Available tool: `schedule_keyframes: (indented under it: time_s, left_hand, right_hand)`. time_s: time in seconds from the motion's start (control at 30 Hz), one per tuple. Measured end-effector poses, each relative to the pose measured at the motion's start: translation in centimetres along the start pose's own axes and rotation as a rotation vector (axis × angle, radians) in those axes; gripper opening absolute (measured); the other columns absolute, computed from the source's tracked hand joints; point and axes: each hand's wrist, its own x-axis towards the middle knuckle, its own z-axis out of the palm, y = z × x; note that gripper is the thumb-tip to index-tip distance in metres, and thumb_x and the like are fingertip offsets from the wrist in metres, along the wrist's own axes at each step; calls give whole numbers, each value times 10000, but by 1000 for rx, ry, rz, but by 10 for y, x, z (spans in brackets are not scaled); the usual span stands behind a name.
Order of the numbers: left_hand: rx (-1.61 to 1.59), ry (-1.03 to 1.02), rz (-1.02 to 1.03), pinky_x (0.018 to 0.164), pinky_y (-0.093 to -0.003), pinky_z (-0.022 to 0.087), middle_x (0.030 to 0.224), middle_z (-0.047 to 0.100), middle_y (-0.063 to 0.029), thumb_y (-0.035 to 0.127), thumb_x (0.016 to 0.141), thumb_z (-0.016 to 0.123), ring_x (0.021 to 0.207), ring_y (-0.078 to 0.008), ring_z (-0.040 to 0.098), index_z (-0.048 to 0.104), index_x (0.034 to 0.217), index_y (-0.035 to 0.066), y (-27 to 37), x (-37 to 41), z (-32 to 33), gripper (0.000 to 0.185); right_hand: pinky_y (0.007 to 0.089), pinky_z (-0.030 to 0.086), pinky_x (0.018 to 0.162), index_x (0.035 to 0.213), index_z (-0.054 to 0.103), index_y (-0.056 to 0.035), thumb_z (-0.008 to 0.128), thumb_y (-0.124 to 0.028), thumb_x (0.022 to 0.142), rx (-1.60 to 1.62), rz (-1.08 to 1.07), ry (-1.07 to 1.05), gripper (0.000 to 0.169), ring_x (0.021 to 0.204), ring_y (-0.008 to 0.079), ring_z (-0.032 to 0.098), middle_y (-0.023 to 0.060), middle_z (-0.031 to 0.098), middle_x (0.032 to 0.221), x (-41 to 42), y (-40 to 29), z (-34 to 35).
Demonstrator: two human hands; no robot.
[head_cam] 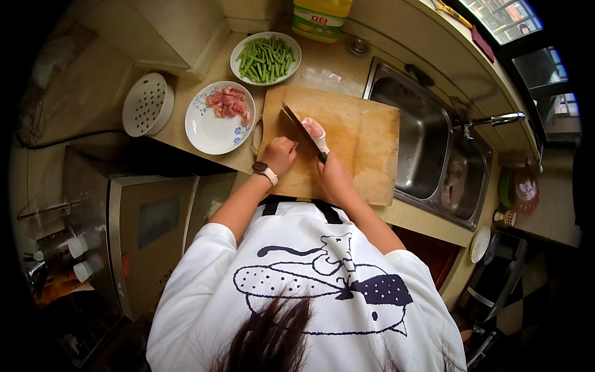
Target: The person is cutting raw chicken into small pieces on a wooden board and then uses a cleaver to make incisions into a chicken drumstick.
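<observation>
My right hand (pixel 335 176) is closed around the black handle of a kitchen knife (pixel 300 128), whose blade slants up and left over the wooden cutting board (pixel 372 139). Close beside the blade's right side lies a raw piece of meat that looks like a chicken drumstick (pixel 315 132). Left of the knife, near the board's left edge, my left hand (pixel 280 156) has curled fingers; whether they pinch something small I cannot tell. A white plate with blue flowers (pixel 211 135) holds cut raw meat (pixel 228 102). Cut green beans (pixel 266 59) fill a white dish behind it.
To the board's right is a steel double sink (pixel 409 139) with a faucet (pixel 495 119); something pale lies in its smaller basin. A white perforated basket (pixel 148 104) stands at the counter's left edge. A yellow detergent jug (pixel 320 21) stands at the back.
</observation>
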Motion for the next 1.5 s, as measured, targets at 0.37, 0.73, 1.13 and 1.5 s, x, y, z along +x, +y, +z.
schedule_keyframes:
  time_s: [0.37,0.73,1.13,1.5]
  left_hand:
    - [-1204,-5,-901,727,-206,455,929,640,-53,117,853,577,827,-92,592,594,1023,2,-4,-18,-38,205]
    - [-754,156,-662,683,-220,496,865,658,-100,-2,753,643,766,-127,619,588,967,-46,10,-31,-26,225]
    - [-634,1088,-1057,605,-203,436,794,645,-60,120,787,647,706,-86,573,630,904,-28,41,-303,-96,189]
    - [-415,1641,-1518,515,-268,505,696,645,-133,11,690,675,549,-165,609,629,742,-35,-47,-638,-199,83]
  right_hand:
    - [264,301,311,784,465,-97,528,-326,881,1033,287,-100,257,338,87,349,-24,355,464,-13,14,-45]
    - [269,304,321,737,360,-148,520,-339,885,1072,266,20,290,335,90,300,-29,320,474,-20,56,-68]
    - [255,273,338,694,386,-132,528,-375,875,984,134,-73,335,361,94,296,-25,323,477,-9,93,-60]
    - [256,244,323,713,376,-131,541,-394,867,891,75,162,347,351,83,262,-28,324,481,-60,14,-61]
